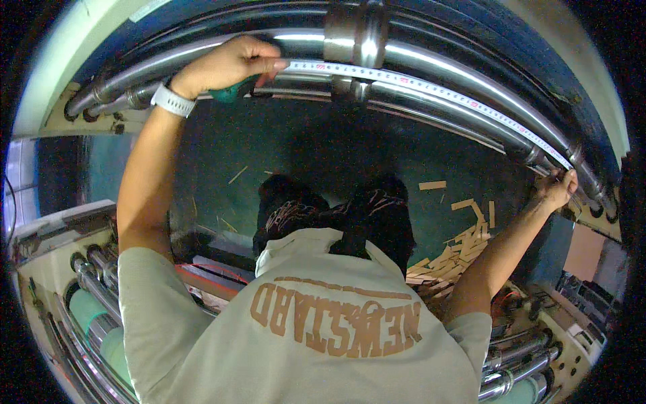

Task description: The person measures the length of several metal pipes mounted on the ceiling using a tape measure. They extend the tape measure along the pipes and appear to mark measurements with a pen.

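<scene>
A white measuring tape [437, 91] is drawn out along the polished metal shafts [296, 38] in front of me. My left hand [232, 66] is closed around its green case [232, 93], thumb and finger at the near end of the blade. Much of the case is hidden under the palm. At the far right, my right hand [558, 190] is closed on the other end of the blade, close to the shafts' right mount. Between the two hands the tape passes just below a dark collar [343, 37] on the shafts.
Pale flat strips [464, 249] lie heaped on the dark green floor [222, 148], with a few thin slivers to the left. Behind me stand more metal rods and pale green rollers [87, 306] at lower left and lower right. Machine side walls [616, 101] close in both sides.
</scene>
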Tool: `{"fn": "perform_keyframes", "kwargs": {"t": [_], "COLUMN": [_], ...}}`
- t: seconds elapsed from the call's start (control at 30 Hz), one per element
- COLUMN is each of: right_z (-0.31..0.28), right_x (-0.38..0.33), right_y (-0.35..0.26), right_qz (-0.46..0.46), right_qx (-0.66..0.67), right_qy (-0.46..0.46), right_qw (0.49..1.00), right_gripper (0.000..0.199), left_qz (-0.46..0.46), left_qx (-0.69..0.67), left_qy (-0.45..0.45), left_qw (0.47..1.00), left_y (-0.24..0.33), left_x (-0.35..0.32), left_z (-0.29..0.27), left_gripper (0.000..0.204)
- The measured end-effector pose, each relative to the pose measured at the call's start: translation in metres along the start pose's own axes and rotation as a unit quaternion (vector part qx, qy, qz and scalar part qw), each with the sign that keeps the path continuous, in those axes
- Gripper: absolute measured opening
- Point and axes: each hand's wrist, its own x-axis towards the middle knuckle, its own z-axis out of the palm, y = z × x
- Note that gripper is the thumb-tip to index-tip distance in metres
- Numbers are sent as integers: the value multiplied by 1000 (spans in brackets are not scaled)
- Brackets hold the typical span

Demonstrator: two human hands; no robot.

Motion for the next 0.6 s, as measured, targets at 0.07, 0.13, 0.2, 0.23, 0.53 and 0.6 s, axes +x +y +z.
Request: {"fn": "perform_keyframes", "kwargs": {"t": [0.07, 0.13, 0.2, 0.23, 0.53, 0.6], "right_z": [-5, -8, -2, 7, 12, 12], "right_x": [7, 7, 4, 0, -3, -3], "right_y": [5, 8, 7, 3, 1, 1], "right_qz": [-19, -19, -3, -3, -19, -21], "right_qx": [-29, -34, -65, -53, -31, -30], "right_qy": [-6, -13, -3, 6, -12, -22], "right_qw": [999, 999, 998, 999, 999, 999], "right_gripper": [16, 17, 18, 15, 21, 21], "left_qz": [10, -7, -27, -101, -98, -102], "left_qx": [-15, -12, -24, -53, -57, -73], "left_qy": [-13, -14, -33, -34, -46, -51], "left_qw": [1000, 1000, 999, 993, 992, 991], "left_y": [-2, -3, 8, 7, 15, 15], "left_x": [2, 3, 0, 0, 2, 2], "left_z": [-2, -1, -7, -7, -15, -15], "left_gripper": [35, 36, 35, 28, 30, 31]}}
